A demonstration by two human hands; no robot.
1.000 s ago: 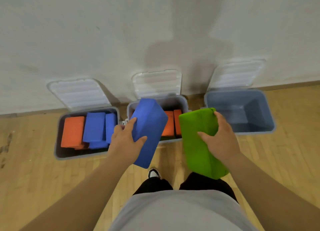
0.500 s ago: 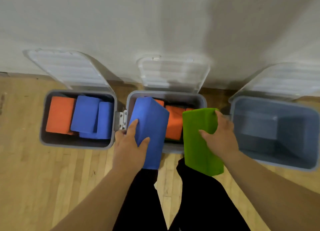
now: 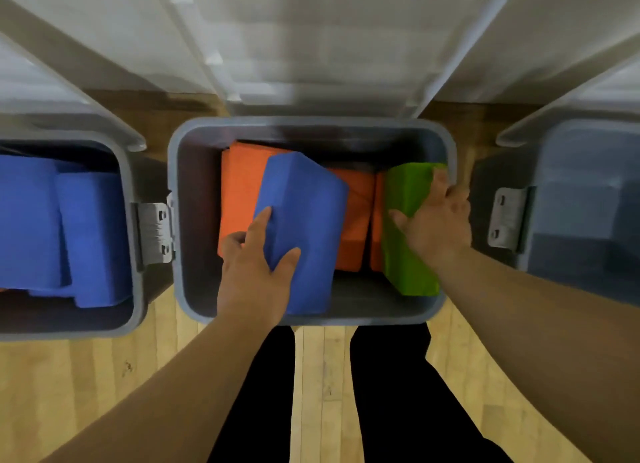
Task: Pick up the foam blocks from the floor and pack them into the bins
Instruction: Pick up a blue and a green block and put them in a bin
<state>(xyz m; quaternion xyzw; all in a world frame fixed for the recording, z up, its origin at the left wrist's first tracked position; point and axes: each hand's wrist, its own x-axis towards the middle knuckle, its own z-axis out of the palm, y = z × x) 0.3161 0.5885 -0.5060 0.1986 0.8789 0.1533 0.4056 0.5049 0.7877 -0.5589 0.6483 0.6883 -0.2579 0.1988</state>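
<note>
From my feed, my left hand [image 3: 252, 275] grips a blue foam block [image 3: 304, 220], thumb on its top face and fingers curled round its left side. The block is tilted over the middle of the centre bin [image 3: 175, 220], its near end by the bin's front edge. My right hand [image 3: 436, 223] holds a green block [image 3: 405, 247] on edge against the bin's right wall, fingers wrapped over its far corner and thumb pressed on its inner face. The picture is blurred, so I cannot tell for sure whether the green block touches the bottom.

Orange blocks [image 3: 242, 185] lie in the centre bin beneath and between the two I hold. The left bin [image 3: 135, 254] holds more blue blocks [image 3: 79, 227] toward its right side, and a metal latch [image 3: 154, 234] sits between it and the centre bin. The right bin [image 3: 571, 220] shows only grey inner walls. All three stand on the wooden floor [image 3: 69, 393] with clear lids [image 3: 311, 46] raised behind them. Black trouser legs [image 3: 391, 393] stand at the centre bin's front edge.
</note>
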